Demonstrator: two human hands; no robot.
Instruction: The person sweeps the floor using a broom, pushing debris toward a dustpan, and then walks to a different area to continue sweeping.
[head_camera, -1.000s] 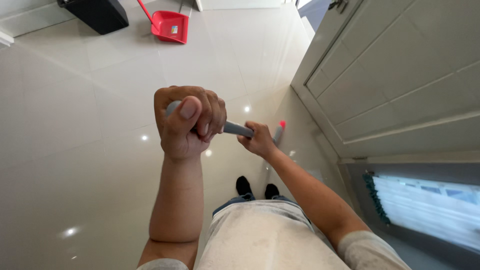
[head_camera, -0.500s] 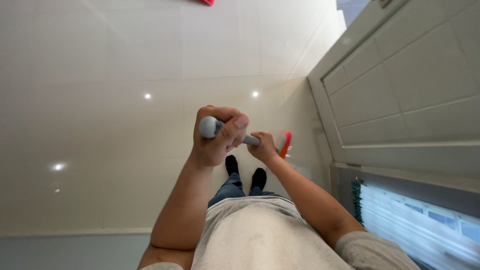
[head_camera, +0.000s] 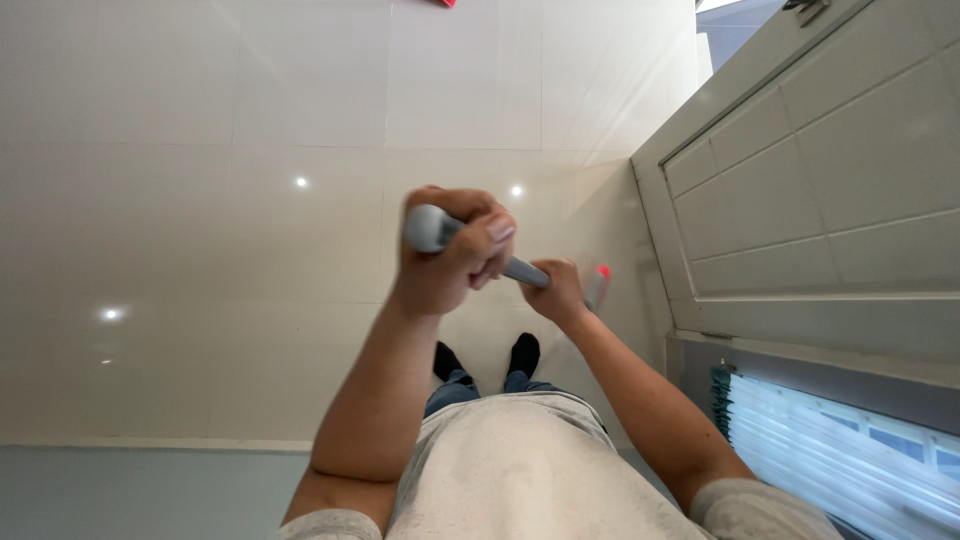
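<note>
Left hand (head_camera: 450, 255) clenched tight round the top end of a grey handle (head_camera: 520, 270), thumb laid across the curled fingers; rounded grey tip poking out to the left of the fist. Right hand (head_camera: 556, 292) closed round the same handle lower down, just beyond the left hand; between the two fists only a short run of grey shaft showing. Past the right hand, a red-tipped lower section (head_camera: 598, 285) angling down toward the tiled floor (head_camera: 200, 200), close to the base of the white panelled door (head_camera: 830, 190) (what hangs at the bottom end cannot be told, hidden behind hand and arm).

Compared with half a second ago: both fists in much the same grip and much the same place in the view, left uppermost, right lower; handle tilted as before, red part again beside the door's foot; red thing at the top edge (head_camera: 445, 3) shrunk to a mere sliver. Compared with a full second ago: red dustpan and dark object at the far side of the floor gone from view; hands shifted rightward in the picture, nearer the door.

Below the hands, two dark-socked feet (head_camera: 485, 358) side by side on the pale tiles; pale grey shirt (head_camera: 520, 470) filling the bottom middle; slatted window blind (head_camera: 840, 450) at bottom right, under the door frame.
</note>
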